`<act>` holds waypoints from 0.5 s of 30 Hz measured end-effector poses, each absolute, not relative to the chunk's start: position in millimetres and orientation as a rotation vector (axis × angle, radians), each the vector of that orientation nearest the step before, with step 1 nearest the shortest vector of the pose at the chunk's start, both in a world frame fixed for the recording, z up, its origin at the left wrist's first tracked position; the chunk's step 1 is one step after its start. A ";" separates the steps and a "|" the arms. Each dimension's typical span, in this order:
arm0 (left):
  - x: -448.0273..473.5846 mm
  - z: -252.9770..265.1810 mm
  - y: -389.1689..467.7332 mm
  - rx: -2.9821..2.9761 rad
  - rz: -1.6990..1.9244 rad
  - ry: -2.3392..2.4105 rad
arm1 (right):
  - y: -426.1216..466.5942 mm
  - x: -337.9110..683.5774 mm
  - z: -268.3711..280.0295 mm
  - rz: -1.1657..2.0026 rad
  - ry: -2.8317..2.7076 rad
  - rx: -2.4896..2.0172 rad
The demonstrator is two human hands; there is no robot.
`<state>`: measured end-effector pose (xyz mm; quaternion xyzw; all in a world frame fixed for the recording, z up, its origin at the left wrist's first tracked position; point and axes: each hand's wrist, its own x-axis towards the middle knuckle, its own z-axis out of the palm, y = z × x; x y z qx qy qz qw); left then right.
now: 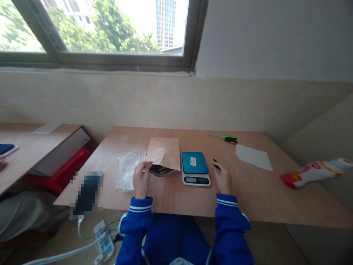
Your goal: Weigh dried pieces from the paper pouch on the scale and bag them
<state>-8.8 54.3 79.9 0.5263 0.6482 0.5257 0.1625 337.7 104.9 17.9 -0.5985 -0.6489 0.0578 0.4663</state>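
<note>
My left hand (141, 179) pinches the near left edge of a brown kraft paper bag (164, 151). The bag lies flat with its mouth toward me, gaping a little, and dark and brownish contents show inside; what they are I cannot make out. Just right of the bag sits a small digital scale (195, 163) with a blue top bearing a white label. Its display faces me, but the reading is too small to tell. To the right of the scale, my right hand (223, 177) holds a small black elongated piece (216, 164) between its fingertips, above the table.
Crumpled clear plastic bags (129, 171) lie left of the paper bag. A green-and-black screwdriver (229, 138) and a white paper sheet (253, 156) are at the back right. A red-and-white bottle (314, 173) lies far right. A blurred-out phone (87, 195) rests by the left edge.
</note>
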 end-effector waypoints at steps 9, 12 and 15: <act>-11.8 78.0 55.0 1.474 1.482 1.888 | 80.4 382.5 -35.6 -0.011 -1.686 -1.633; -13.7 78.0 54.3 1.480 1.467 1.914 | 80.8 381.1 -43.2 0.024 -1.695 -1.650; -14.8 78.1 54.0 1.483 1.472 1.922 | 80.3 382.7 -45.7 0.074 -1.691 -1.660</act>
